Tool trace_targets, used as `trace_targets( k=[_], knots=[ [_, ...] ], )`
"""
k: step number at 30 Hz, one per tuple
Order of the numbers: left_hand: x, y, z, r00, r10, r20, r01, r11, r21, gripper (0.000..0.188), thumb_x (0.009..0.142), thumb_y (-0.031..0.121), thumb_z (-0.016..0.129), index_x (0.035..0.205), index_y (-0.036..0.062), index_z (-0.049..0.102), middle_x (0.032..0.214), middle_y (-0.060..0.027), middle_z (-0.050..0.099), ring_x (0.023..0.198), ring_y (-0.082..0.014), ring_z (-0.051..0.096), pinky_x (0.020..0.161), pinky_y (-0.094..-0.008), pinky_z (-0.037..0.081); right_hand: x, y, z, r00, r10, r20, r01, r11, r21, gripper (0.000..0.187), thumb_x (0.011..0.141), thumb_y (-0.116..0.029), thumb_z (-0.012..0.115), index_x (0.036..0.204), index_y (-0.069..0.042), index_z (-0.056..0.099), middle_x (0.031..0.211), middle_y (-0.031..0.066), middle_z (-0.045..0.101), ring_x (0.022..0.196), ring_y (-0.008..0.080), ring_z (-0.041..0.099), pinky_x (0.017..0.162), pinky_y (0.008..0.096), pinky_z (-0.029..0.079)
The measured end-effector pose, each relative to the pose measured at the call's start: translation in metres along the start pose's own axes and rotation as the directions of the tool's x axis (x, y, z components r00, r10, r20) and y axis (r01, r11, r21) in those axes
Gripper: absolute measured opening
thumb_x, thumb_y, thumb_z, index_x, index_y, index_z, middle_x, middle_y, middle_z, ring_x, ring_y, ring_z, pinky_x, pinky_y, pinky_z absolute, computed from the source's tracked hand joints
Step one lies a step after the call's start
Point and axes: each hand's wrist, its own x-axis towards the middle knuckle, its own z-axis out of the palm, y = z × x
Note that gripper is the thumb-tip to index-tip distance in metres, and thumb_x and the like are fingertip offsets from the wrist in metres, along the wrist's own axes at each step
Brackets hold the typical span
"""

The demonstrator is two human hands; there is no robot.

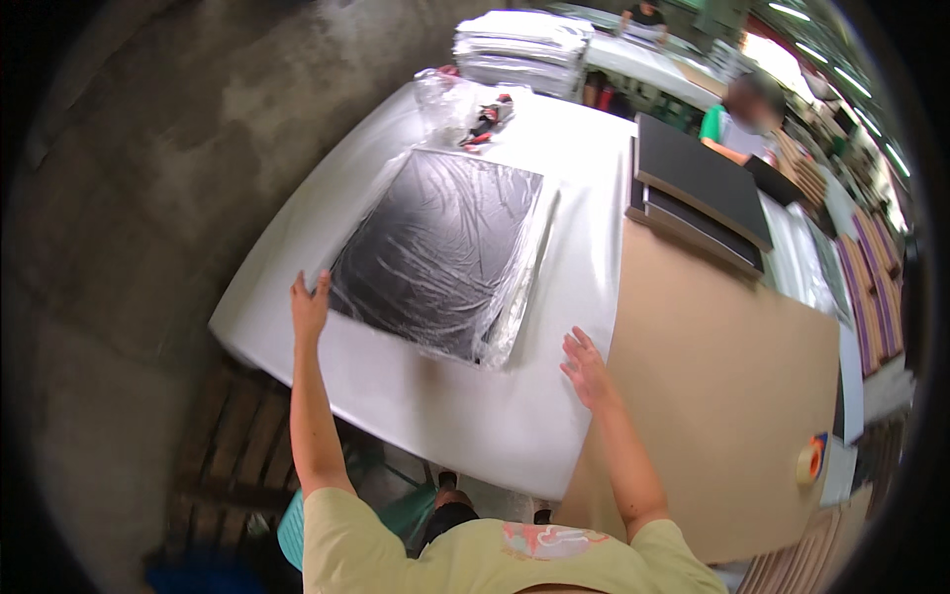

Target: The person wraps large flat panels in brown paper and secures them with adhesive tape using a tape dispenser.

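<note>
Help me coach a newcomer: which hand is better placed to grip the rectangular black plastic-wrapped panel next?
Probably the left hand: touching or just beside the near-left corner of the black panel, while the right hand is clearly apart from it.

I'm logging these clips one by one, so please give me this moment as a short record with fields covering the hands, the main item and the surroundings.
Main item: dark panel under clear plastic, flat on a white table
Left hand: open, at the panel's near left corner; contact unclear
Right hand: open, holding nothing, right of the panel
Far side: red-and-black tool by crumpled plastic
Right side: brown board bearing stacked dark boards and a tape roll
Background: another person, beyond the stack
</note>
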Motion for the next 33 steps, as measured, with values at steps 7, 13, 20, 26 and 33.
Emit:
trace_targets(
  k=[7,13,20,26,33],
  knots=[
    [0.105,-0.070,0.051,0.867,-0.109,0.487,0.131,0.991,-0.010,0.102,0.072,0.078,0.041,0.125,-0.0084,0.044,0.122,-0.0277,0.049,0.119,-0.0373,0.044,0.100,-0.0408,0.033,0.071,0.041,0.083,0.926,-0.074,-0.369,0.079,0.997,0.000,0.085,0.081,-0.038,0.061,0.142,-0.003,0.012,0.147,0.0175,0.018,0.138,0.0269,0.013,0.110,0.0374,0.013],
    [0.106,-0.026,0.044,0.814,-0.269,0.514,0.133,0.949,0.287,0.106,0.067,0.085,0.033,0.110,-0.0088,0.058,0.114,-0.0296,0.054,0.113,-0.0402,0.049,0.097,-0.0442,0.035,0.087,0.056,0.141,0.867,-0.182,-0.464,-0.053,0.892,-0.448,0.090,0.076,-0.045,0.064,0.139,0.002,0.019,0.139,0.0238,0.032,0.128,0.0349,0.033,0.104,0.0362,0.028],
    [0.110,-0.032,0.042,0.784,-0.330,0.526,0.165,0.927,0.336,0.121,0.063,0.091,0.016,0.116,-0.0121,0.051,0.123,-0.0318,0.047,0.120,-0.0400,0.042,0.101,-0.0442,0.030,0.098,0.020,0.145,0.886,-0.018,-0.462,-0.051,0.989,-0.136,0.079,0.074,-0.041,0.065,0.131,0.005,0.033,0.137,0.0229,0.036,0.125,0.0328,0.036,0.101,0.0436,0.030],
    [0.110,-0.068,0.051,0.538,-0.216,0.815,0.400,0.916,-0.022,0.110,0.072,0.084,0.021,0.135,-0.0070,0.028,0.141,-0.0244,0.029,0.132,-0.0336,0.026,0.107,-0.0386,0.021,0.105,0.010,0.127,0.931,0.233,-0.281,-0.230,0.972,0.046,0.079,0.079,-0.052,0.054,0.134,0.001,0.034,0.138,0.0177,0.038,0.127,0.0350,0.032,0.103,0.0469,0.025],
    [0.054,-0.085,0.014,0.564,-0.282,0.776,0.449,0.894,-0.001,0.093,0.084,0.069,0.029,0.136,-0.0074,0.026,0.142,-0.0224,0.029,0.134,-0.0305,0.024,0.107,-0.0382,0.021,0.067,0.021,0.104,0.951,0.119,-0.284,-0.237,0.872,-0.428,0.092,0.079,-0.063,0.053,0.127,0.014,0.034,0.123,0.0256,0.045,0.116,0.0251,0.043,0.091,0.0375,0.037]
  ],
)
